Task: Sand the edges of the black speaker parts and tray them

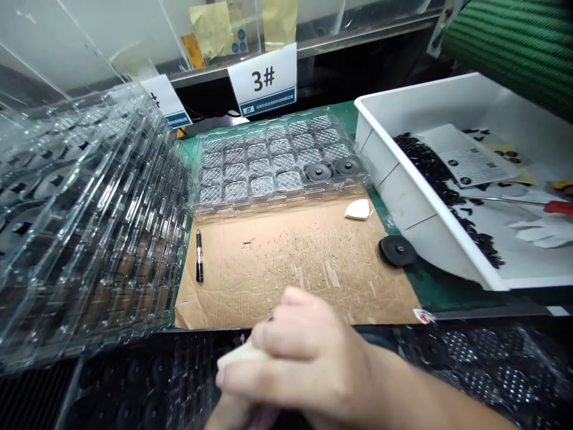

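Observation:
My right hand point(313, 358) is closed in front of the cardboard's near edge. Between its thumb and fingers an off-white piece point(239, 353) sticks out; its kind is not clear. My left hand point(230, 412) is beneath the right one, its fingers hidden behind it. Past the hands lies a sheet of brown cardboard point(277, 269) strewn with small dark scraps. On it are a black pen point(199, 257) at the left and a white wedge-shaped piece point(357, 209) at the far right. A round black part point(397, 249) rests at the cardboard's right edge.
Behind the cardboard sits a clear compartment tray point(262, 167) with two round black parts point(319, 172) in its right front corner. Tall stacked clear trays point(98, 239) border the left. At right, a white bin point(430, 221) holds black pieces, papers and a red-handled screwdriver point(557, 207).

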`<action>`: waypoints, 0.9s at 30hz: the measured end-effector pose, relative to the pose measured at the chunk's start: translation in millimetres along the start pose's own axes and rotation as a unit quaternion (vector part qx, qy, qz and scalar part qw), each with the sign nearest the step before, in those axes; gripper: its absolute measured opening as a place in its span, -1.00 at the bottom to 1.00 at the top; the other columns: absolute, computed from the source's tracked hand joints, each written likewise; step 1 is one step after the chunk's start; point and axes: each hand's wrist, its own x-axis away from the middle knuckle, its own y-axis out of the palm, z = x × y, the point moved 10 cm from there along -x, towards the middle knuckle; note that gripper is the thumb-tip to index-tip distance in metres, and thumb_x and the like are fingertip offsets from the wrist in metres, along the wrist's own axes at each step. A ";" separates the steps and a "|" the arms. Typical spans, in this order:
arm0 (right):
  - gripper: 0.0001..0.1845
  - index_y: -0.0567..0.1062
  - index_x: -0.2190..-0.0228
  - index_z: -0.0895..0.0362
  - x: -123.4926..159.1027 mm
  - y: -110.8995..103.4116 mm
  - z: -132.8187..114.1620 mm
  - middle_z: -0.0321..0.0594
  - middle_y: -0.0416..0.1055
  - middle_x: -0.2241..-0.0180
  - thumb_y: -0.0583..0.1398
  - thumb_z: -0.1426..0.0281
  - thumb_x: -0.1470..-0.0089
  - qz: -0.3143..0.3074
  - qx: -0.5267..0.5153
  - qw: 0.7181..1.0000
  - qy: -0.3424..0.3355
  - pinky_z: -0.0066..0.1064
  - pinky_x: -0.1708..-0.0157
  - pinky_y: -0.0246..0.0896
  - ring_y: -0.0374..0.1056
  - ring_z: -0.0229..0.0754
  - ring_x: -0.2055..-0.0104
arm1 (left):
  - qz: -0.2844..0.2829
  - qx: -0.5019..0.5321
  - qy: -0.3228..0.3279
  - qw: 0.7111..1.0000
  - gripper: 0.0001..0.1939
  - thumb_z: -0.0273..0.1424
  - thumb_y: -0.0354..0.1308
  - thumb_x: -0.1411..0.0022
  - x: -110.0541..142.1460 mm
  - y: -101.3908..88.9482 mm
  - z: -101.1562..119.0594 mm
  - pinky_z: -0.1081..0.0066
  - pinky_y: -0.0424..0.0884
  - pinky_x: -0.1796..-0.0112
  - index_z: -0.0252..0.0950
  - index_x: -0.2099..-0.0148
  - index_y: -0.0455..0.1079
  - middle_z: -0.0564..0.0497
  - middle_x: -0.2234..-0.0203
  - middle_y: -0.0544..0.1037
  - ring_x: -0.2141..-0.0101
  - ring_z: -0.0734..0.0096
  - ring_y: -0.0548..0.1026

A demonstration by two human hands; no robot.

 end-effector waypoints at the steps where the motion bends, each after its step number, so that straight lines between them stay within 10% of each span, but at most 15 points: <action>1: -0.69 0.48 0.21 0.14 0.1 -0.2 3.4 -0.34 0.38 0.49 -0.05 0.47 -0.24 -0.005 -0.013 1.000 0.016 -0.38 0.41 -0.07 0.18 -0.33 0.49 | -0.017 -0.006 0.004 1.000 -0.76 -0.29 0.31 0.06 -0.4 5.8 2.3 0.24 0.46 0.20 -0.16 0.26 0.51 0.11 0.51 0.54 0.40 0.28 0.50; 4: -0.70 0.49 0.27 0.14 1.8 -0.6 22.0 -0.31 0.37 0.50 -0.03 0.55 -0.17 -0.027 0.051 0.992 0.112 -0.37 0.41 -0.09 0.19 -0.29 0.46 | -0.056 -0.007 0.008 0.998 -0.58 -0.15 0.34 0.17 -2.0 16.7 4.7 0.20 0.41 0.09 -0.25 0.25 0.52 0.03 0.44 0.56 0.27 0.17 0.50; 10: -0.74 0.49 0.21 0.12 -5.5 0.5 11.8 -0.35 0.41 0.52 0.01 0.43 -0.22 0.042 0.022 0.999 0.005 -0.37 0.44 -0.07 0.20 -0.31 0.50 | -0.051 0.017 0.001 0.999 -0.50 -0.10 0.29 0.12 -8.9 1.4 -1.5 0.06 0.30 -0.02 -0.09 0.08 0.45 0.05 0.23 0.56 0.02 0.08 0.40; 16: -0.72 0.47 0.16 0.07 51.0 16.5 115.2 -0.24 0.50 0.30 0.05 0.52 -0.16 0.011 0.014 0.955 0.296 -0.37 0.27 0.14 0.35 -0.24 0.28 | -0.046 0.080 -0.021 0.995 -0.45 -0.13 0.28 0.15 -13.1 -0.6 10.3 0.25 0.42 0.08 -0.01 0.02 0.41 -0.01 -0.06 0.44 -0.02 0.04 0.40; 22: -0.76 0.52 0.23 0.06 99.3 64.2 129.0 -0.28 0.50 0.43 0.11 0.51 -0.12 -0.032 -0.009 0.937 0.347 -0.39 0.35 0.25 0.39 -0.23 0.39 | -0.080 0.108 -0.034 0.990 -0.44 -0.20 0.27 0.10 -17.1 9.2 15.2 0.42 0.42 0.07 -0.05 -0.03 0.37 0.09 -0.12 0.36 -0.04 0.17 0.38; 27: -0.75 0.48 0.16 0.11 77.1 17.1 116.0 -0.20 0.50 0.31 0.06 0.44 -0.17 0.071 0.001 0.924 0.376 -0.41 0.37 0.28 0.40 -0.23 0.34 | -0.087 0.108 -0.039 0.990 -0.51 -0.24 0.27 0.04 -19.5 17.8 7.7 0.38 0.44 0.10 -0.10 0.00 0.40 0.04 -0.05 0.44 -0.01 0.14 0.41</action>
